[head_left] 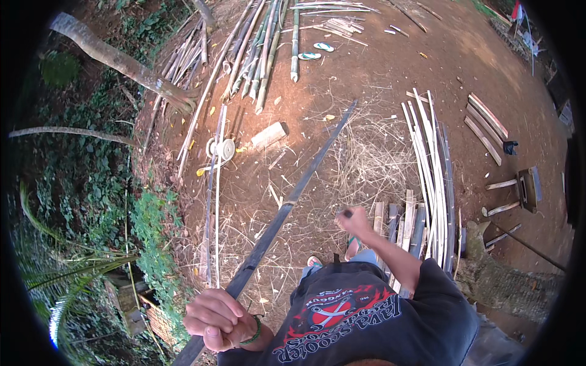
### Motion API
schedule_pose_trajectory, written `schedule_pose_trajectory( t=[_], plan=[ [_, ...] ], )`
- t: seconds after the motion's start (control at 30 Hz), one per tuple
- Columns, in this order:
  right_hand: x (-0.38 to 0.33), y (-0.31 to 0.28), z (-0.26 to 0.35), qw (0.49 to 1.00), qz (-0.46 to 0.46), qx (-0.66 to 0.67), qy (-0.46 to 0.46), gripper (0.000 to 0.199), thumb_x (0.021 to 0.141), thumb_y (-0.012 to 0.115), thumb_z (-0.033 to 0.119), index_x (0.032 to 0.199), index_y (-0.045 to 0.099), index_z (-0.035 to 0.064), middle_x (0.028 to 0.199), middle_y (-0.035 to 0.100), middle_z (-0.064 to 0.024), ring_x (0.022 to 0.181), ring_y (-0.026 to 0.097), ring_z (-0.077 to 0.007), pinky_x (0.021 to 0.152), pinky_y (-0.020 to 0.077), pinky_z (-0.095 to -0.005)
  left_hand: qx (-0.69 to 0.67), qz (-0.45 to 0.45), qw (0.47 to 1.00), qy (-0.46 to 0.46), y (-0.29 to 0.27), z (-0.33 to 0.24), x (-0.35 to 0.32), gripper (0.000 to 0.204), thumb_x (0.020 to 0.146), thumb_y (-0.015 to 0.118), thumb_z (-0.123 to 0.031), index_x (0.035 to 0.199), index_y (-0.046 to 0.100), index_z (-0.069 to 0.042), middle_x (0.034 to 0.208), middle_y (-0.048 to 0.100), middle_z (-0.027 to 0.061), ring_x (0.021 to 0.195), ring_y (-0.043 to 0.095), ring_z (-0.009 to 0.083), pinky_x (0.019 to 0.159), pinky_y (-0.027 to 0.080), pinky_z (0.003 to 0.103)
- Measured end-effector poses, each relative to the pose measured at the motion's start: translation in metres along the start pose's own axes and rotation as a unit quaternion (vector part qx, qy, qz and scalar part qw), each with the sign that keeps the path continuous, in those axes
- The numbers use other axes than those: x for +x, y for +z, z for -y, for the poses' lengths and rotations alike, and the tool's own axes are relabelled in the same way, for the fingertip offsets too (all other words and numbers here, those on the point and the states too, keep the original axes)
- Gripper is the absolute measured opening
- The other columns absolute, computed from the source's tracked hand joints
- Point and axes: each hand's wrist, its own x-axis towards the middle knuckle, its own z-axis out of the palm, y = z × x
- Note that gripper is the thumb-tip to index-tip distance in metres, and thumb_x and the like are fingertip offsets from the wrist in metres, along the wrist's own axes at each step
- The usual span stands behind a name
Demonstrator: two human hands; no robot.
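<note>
Left hand [215, 318] is gripping the long bamboo strip [287, 204], right hand [353, 219] clenching a dark handle [347, 213]; steadying the strip looks key.

Tool in right hand [354, 221] (hidden)

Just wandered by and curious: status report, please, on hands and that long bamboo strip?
Left hand gripping near end of long dark bamboo strip. Right hand closed on a small dark handle, off the strip. Strip runs forward over the dirt ground; cut slats lie right.
</note>
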Motion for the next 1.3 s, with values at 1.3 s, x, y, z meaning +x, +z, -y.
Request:
schedule_pose_trajectory(
  t=[1.3],
  plan=[
    [-0.028,-0.083,-0.161,0.963,-0.088,-0.121,0.227,0.039,0.078,0.072,0.029,0.077,0.065,-0.0094,0.066,0.064,-0.0226,0.061,0.064,-0.0299,0.059,0.0473,-0.0432,0.098,-0.232,0.967,0.033,0.034,0.018,0.038,0.042,0.105,0.045,-0.040,0.072,0.036,-0.016,0.062,0.027,-0.0042,0.054,0.028,0.0102,0.068,0.049,0.027]
  ],
)
